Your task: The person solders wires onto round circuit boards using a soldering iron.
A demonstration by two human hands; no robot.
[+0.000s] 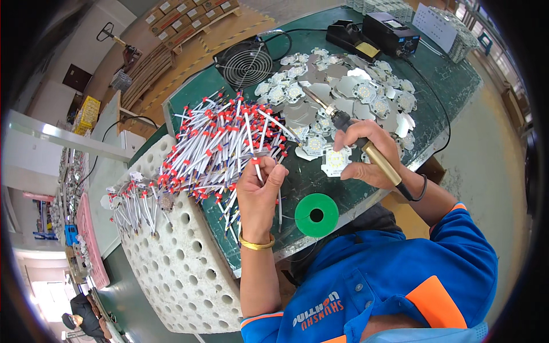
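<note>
A soldering station (392,34) and fan (247,64) on the bench (452,86), stacked cartons (178,24) and a pallet jack (130,52) show an electronics workshop.

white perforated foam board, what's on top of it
White leads with red collars and small circuit boards lie on the white perforated foam board, toward its far end. Any holes directly beneath them are covered.

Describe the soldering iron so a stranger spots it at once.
On the green table, find the heap of flat pale boards. Over its near edge, the right hand grips the soldering iron. Unlike the boards, it is long, with a gold-coloured handle and black cable.
</note>
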